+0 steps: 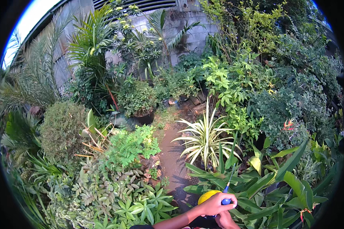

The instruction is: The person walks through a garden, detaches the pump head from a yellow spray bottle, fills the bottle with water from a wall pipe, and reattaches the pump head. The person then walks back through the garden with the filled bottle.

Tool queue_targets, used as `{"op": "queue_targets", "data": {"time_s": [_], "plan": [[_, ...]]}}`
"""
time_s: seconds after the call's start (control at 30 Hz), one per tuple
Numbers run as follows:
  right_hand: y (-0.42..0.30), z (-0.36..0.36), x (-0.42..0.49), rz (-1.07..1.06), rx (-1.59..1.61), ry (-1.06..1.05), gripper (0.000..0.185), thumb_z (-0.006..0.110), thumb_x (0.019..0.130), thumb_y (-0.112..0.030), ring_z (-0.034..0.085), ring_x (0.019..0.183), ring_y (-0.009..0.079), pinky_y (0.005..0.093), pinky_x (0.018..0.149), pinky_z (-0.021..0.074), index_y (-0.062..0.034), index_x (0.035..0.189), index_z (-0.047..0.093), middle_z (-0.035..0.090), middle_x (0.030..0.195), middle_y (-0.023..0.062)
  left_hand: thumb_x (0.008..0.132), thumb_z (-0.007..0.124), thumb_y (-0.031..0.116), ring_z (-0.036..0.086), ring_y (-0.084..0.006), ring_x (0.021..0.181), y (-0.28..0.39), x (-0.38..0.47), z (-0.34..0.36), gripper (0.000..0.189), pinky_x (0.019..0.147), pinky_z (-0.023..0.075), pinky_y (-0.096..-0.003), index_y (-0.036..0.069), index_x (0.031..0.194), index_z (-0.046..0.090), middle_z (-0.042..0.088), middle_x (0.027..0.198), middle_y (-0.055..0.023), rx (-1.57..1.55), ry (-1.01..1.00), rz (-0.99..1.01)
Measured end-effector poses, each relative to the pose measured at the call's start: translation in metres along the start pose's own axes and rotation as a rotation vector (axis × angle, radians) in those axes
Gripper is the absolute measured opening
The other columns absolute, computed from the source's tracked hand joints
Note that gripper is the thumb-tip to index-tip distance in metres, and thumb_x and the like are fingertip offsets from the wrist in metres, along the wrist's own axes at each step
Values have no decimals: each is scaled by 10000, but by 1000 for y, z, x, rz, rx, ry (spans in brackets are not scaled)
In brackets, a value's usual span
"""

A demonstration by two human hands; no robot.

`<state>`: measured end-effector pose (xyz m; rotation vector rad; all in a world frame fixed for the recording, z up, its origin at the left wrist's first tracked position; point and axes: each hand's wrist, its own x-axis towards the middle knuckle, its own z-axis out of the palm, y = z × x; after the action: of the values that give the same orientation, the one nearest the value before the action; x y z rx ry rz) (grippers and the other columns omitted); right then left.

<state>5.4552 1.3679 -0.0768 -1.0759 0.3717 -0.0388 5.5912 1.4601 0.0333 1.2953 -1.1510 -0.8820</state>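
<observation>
My left hand [218, 203] reaches in from the bottom, its fingers curled around a blue rounded handle [226, 201]. From that handle a blue neck and a thin shaft [232, 173] point up and slightly right over long green leaves. A smooth yellow rounded object [208, 196] sits just behind and left of this hand, partly covered by it; its exact kind cannot be told. Directly below is my right hand [225, 219], close to the left one; its fingers are largely hidden, and what it may hold cannot be seen.
A narrow dirt path [173, 154] runs away between dense plants. Beside it on the right stands a striped spider-like plant [207, 140]. Leafy shrubs [132, 146] border the left side. Farther off are a potted bush [139, 98] and a grey block wall [186, 31].
</observation>
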Motion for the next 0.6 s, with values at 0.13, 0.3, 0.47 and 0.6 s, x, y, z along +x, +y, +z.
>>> {"op": "queue_targets", "data": {"time_s": [0.13, 0.3, 0.47, 0.6], "plan": [[-32, -9, 58, 11, -108, -15, 394, 477, 1123, -366, 646, 1055, 166, 329, 893, 531, -52, 1357, 512, 630, 1182, 82, 1009, 686, 183, 659, -151, 943, -4, 55, -62, 200, 908, 515, -325, -11, 1056, 678, 719, 996, -67, 3, -82, -37], [-52, -1, 119, -13, -176, -9, 377, 478, 1121, -367, 665, 979, 158, 314, 828, 543, -49, 1309, 550, 658, 1111, 80, 1012, 684, 157, 618, -130, 957, -8, 82, -114, 158, 863, 510, -301, 8, 1065, 674, 662, 989, -40, -27, -10, -4], [-62, 9, 175, -45, -218, 3, 368, 479, 1119, -367, 684, 903, 150, 299, 764, 554, -45, 1261, 588, 686, 1041, 77, 1046, 664, 165, 674, -102, 676, -10, 75, -178, 178, 612, 575, -251, 23, 1153, 647, 658, 957, -42, -317, 7, -231], [-63, 23, 243, -18, -409, 39, 436, 442, 1121, -367, 616, 657, 112, 266, 556, 475, -31, 947, 659, 675, 774, 44, 1060, 646, 157, 674, -91, 715, -35, 79, -240, 192, 619, 567, -243, -1, 1169, 639, 668, 953, -38, -376, 85, -130]]}}
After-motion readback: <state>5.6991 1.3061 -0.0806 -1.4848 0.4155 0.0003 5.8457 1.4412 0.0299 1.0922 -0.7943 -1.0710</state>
